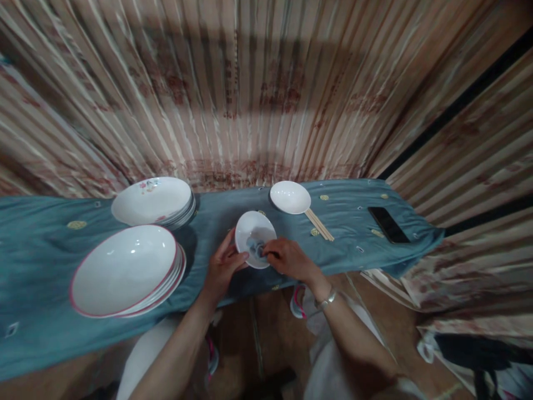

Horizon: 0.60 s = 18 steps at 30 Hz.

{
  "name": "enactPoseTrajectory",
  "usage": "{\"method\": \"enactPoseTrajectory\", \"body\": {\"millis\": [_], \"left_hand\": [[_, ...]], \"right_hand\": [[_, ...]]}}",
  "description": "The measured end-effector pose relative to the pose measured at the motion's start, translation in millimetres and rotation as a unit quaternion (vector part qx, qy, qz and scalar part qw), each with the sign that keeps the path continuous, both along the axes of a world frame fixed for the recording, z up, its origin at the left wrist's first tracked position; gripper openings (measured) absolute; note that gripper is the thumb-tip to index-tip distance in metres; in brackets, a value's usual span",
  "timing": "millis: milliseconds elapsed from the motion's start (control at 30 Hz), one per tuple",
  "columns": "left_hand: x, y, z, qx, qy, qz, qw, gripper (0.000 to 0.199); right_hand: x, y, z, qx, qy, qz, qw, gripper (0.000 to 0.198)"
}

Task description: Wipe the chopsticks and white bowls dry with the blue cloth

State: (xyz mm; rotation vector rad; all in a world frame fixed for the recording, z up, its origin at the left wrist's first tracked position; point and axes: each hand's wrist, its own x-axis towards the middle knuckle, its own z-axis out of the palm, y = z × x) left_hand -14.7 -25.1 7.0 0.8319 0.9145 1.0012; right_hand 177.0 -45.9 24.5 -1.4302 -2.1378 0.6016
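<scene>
L hand [222,264] pinching wht bowl [252,225] at rim; R hand [290,259] pinching bluish wad [255,248] inside it.

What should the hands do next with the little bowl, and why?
Maybe slide the right hand gently around inside the small white bowl. The left hand holds the bowl at its side, and the right hand reaches inside, next to a bluish patch too blurry to name.

Small white bowl [250,224], hollow facing you, held by your left hand [224,263], blurred grey-blue wad [255,248] inside, at your right hand [288,259]
</scene>
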Motion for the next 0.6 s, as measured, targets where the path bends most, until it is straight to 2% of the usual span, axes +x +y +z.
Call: {"method": "enactPoseTrajectory", "body": {"millis": [133,300,433,600], "left_hand": [[1.9,-1.1,0.5,0.003,0.001,-0.001,1.000,0.091],[4.7,-4.3,0.8,-0.014,-0.017,-0.009,1.000,0.088],[9.0,-8.8,2.2,-0.039,-0.036,-0.024,0.998,0.090],[13.6,-11.5,2.9,-0.052,-0.062,-0.039,0.996,0.088]], "right_hand": [[1.7,3.1,-4.2,0.077,-0.109,-0.052,0.990,0.020],[3.8,8.5,-8.5,0.129,-0.148,-0.110,0.974,0.026],[3.5,11.9,-14.3,0.139,-0.098,-0.125,0.977,0.035],[-3.2,13.1,-16.6,0.118,0.041,-0.097,0.987,0.039]]}}
